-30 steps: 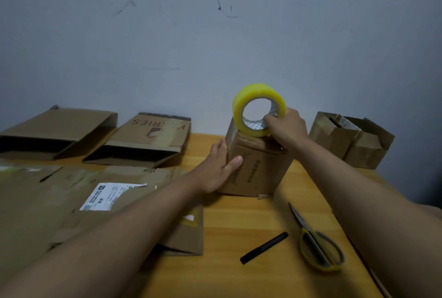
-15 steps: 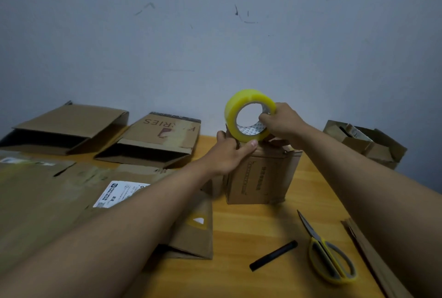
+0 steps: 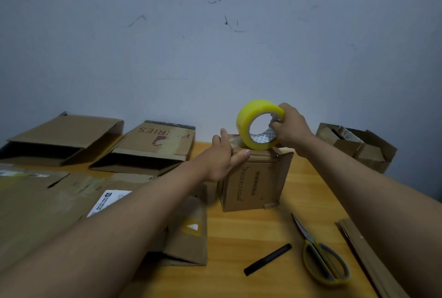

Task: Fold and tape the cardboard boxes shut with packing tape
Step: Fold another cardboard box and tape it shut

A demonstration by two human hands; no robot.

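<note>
At far left, two flattened open cardboard boxes (image 3: 64,138) (image 3: 153,148) lie against the wall, with flat cardboard sheets (image 3: 43,202) in front. The left hand (image 3: 223,157) presses its straight fingers on top of a small upright cardboard box (image 3: 253,181) at the middle of the wooden table (image 3: 239,238). The right hand (image 3: 290,127) grips a yellow packing tape roll (image 3: 257,125), apparently touching the box top. A black marker (image 3: 267,259) and yellow-handled scissors (image 3: 320,253) lie nearer.

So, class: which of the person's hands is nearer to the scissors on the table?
The right. The right hand grips the tape roll above the small box, up beyond the scissors; the left hand rests on the box's far-left top edge.
</note>
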